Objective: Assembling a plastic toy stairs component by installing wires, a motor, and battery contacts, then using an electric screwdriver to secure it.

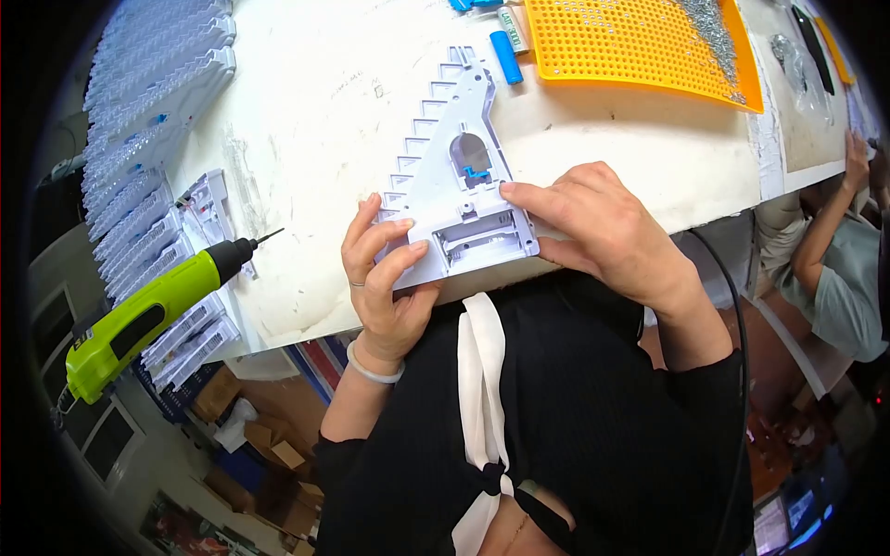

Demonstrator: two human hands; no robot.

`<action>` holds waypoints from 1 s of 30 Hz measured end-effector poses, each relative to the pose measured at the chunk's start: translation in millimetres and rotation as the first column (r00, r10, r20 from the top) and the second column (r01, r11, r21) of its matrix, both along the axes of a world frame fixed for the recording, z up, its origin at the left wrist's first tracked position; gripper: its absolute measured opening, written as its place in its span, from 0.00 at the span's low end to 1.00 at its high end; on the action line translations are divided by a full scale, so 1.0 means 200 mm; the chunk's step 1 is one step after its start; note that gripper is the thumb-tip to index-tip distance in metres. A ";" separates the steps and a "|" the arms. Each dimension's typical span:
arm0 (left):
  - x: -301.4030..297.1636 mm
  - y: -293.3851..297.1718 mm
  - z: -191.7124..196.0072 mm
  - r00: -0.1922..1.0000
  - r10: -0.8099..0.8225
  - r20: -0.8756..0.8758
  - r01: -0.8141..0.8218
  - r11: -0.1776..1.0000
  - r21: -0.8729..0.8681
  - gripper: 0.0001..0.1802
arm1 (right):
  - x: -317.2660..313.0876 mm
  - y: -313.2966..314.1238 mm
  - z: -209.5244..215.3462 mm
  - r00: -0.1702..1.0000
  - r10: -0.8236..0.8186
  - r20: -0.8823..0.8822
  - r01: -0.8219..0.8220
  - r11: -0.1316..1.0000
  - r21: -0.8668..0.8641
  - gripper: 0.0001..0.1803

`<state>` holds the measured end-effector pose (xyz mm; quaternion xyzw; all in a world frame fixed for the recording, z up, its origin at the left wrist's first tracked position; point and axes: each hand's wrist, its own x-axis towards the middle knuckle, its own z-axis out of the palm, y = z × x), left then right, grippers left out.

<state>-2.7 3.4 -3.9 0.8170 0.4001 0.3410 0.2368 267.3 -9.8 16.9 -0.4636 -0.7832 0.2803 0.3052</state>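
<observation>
A white plastic housing (436, 190), roughly triangular with a row of stepped teeth along its left side, lies at the table's near edge. It has an oval opening with a small blue part (476, 173) inside, and a rectangular battery compartment (480, 239) near its lower end. My left hand (385, 264) grips the housing's lower left corner, fingers on top and thumb below. My right hand (607, 227) holds its right edge beside the compartment, index finger on the top face and thumb at the side.
A green electric screwdriver (148, 315) hangs at the left, bit pointing right. Stacked white housings (153, 120) line the left side. A yellow perforated tray (630, 51) with screws stands at the back right, beside a blue cylinder (506, 57) and a battery (513, 30). Another person (830, 250) sits far right.
</observation>
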 end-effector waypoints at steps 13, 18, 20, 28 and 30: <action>0.01 0.01 -0.01 1.000 -0.003 -0.003 0.003 1.000 0.003 0.30 | 0.00 -0.01 -0.03 0.997 -0.039 -0.063 0.040 0.999 0.009 0.32; 0.00 0.01 0.00 0.999 -0.021 -0.033 0.020 0.999 -0.032 0.31 | -0.01 -0.02 -0.04 0.996 -0.071 -0.060 0.073 0.996 0.042 0.35; 0.00 0.01 0.00 0.999 -0.029 -0.031 0.028 0.999 -0.029 0.31 | -0.01 -0.03 -0.04 0.995 -0.086 -0.042 0.089 0.994 0.068 0.35; 0.00 0.00 0.00 0.998 -0.018 -0.054 0.016 0.999 -0.037 0.30 | -0.01 -0.02 -0.07 0.994 -0.095 -0.052 0.099 0.991 0.084 0.33; 0.00 0.00 0.00 0.999 -0.016 -0.051 0.015 0.999 -0.029 0.30 | -0.01 -0.02 -0.07 0.994 -0.094 -0.056 0.099 0.991 0.089 0.33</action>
